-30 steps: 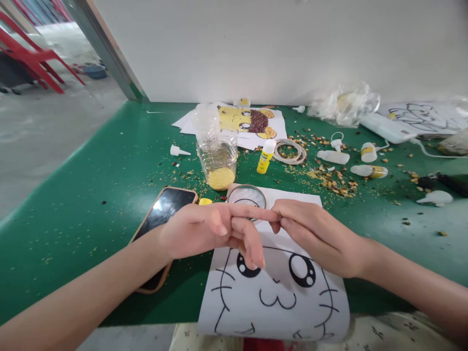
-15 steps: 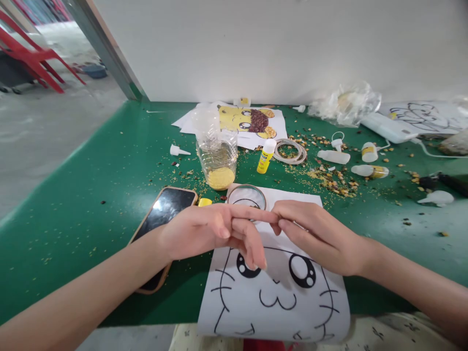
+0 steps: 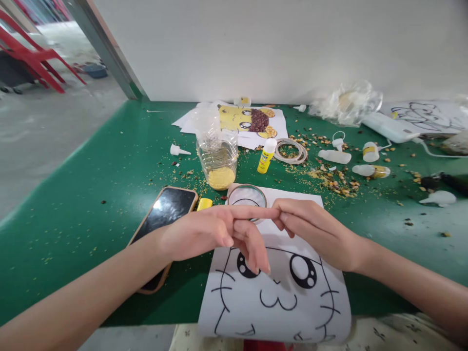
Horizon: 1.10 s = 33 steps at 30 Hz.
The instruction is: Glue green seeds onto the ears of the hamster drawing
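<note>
Above the paper with a printed cat face, my left hand has its index finger stretched out and the other fingers loosely bent, holding nothing. The tip of that index finger is pinched between the thumb and fingers of my right hand. Any small thing inside the pinch is hidden. Just behind the hands, a roll of clear tape stands at the paper's top edge, partly covered by my left finger. A phone in a tan case lies beside my left wrist, with a yellow cap next to it.
A clear plastic jar with yellow grain and a yellow glue stick stand behind the paper. Flat tape rings, small glue bottles and scattered grains and beans lie right. A decorated picture lies at the back.
My right hand has shifted its pinch slightly on the left index fingertip, its fingers curling a little lower. My left hand's bent fingers have moved slightly right and down.
</note>
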Each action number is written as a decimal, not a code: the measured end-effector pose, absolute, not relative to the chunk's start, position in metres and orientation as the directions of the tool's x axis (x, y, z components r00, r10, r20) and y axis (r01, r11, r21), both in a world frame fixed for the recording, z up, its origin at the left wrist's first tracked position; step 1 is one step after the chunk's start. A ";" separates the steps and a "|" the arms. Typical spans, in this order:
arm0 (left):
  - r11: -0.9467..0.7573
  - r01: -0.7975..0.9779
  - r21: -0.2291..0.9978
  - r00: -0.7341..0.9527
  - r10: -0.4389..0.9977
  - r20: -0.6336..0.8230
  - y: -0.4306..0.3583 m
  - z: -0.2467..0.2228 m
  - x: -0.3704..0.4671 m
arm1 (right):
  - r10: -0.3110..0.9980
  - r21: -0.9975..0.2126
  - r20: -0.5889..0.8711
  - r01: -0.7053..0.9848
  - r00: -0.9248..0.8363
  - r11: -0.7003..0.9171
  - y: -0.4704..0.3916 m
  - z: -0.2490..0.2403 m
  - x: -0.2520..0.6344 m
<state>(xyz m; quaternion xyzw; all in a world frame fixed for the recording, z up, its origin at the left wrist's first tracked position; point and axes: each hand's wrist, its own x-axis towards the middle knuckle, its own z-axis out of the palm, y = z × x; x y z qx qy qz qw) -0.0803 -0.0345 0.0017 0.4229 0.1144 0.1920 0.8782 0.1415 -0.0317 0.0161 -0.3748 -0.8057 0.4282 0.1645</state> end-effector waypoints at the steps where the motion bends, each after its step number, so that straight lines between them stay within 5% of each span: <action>1: 0.558 -0.224 0.799 0.903 0.426 -0.045 -0.035 0.002 -0.080 | 0.764 -0.813 -0.059 0.475 -0.643 0.336 -0.031 0.015 0.141; 7: 0.508 -0.100 0.856 0.920 0.374 -0.114 -0.041 0.004 -0.079 | 0.843 -0.751 -0.089 0.591 -0.531 0.293 -0.029 0.014 0.139; 18: 0.510 -0.023 0.860 0.929 0.329 -0.170 -0.048 0.007 -0.076 | 0.903 -0.534 0.066 0.750 -0.424 0.391 -0.022 0.006 0.139; 26: 0.542 -0.131 0.830 0.904 0.409 -0.124 -0.040 0.002 -0.079 | 0.873 -0.863 -0.037 0.456 -0.486 0.217 -0.015 0.013 0.152; 33: 0.557 -0.288 0.779 0.847 0.528 -0.064 -0.033 0.001 -0.083 | 0.849 -0.943 -0.079 0.314 -0.523 0.106 -0.013 0.014 0.150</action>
